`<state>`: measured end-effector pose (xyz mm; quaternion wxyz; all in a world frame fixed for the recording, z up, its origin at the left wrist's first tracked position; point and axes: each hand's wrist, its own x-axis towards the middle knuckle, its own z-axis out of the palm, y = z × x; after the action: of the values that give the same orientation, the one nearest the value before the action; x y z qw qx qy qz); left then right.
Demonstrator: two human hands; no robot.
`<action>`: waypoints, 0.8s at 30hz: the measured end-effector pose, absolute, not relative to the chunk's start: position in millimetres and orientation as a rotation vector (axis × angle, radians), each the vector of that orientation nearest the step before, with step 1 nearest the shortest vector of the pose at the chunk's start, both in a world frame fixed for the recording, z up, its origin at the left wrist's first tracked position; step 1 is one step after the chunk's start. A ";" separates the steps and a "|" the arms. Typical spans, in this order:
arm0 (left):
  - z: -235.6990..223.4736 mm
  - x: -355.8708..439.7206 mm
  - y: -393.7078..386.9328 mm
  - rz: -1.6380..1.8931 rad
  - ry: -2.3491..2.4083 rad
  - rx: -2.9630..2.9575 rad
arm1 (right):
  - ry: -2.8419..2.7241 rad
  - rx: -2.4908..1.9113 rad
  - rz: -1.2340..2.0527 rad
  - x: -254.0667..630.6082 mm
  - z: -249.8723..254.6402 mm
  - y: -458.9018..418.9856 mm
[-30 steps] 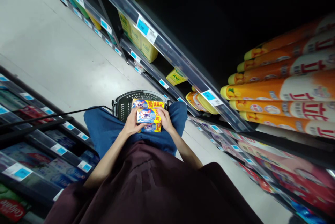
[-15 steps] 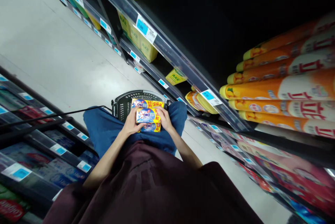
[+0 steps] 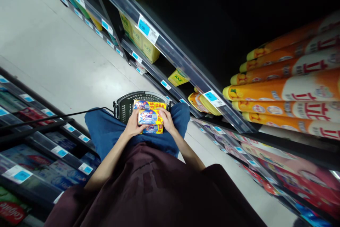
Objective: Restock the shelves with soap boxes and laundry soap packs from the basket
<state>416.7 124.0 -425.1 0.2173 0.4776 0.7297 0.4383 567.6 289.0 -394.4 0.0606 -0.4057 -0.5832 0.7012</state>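
Between my two hands is a blue, white and yellow OMO detergent pack, level in front of my knees. My left hand grips its left end, thumb along the near side. My right hand is closed on its right end. Another OMO pack lies just beyond it and a third OMO pack shows on the near side, partly under my fingers. Beneath and beyond the packs is a black perforated shopping basket, largely hidden by them and by my legs.
A shelf at the right carries orange bottles lying in a row; its edge has price tags. Yellow AXE bottles stand lower down. Shelves with toothpaste boxes line the left. Pale floor runs between them.
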 end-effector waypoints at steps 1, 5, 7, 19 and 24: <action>-425.1 416.5 124.0 1.212 2.026 1.317 | -1.741 -1.223 2.171 569.3 -394.4 289.6; -425.6 416.1 123.6 1.242 2.027 1.293 | -1.642 -1.042 2.442 578.3 -395.2 294.0; -425.6 416.3 123.5 1.245 2.020 1.287 | -1.655 -0.913 2.501 580.6 -395.5 295.4; -434.5 416.9 120.0 1.206 2.033 1.308 | -1.695 -0.933 2.289 580.6 -396.1 284.7; -431.8 416.8 118.9 1.219 2.018 1.293 | -1.605 -1.092 2.292 583.5 -405.9 283.7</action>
<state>416.8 118.9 -431.8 0.2243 0.4687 0.7313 0.4419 583.5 283.7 -405.9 0.0689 -0.3627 -0.5332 0.7612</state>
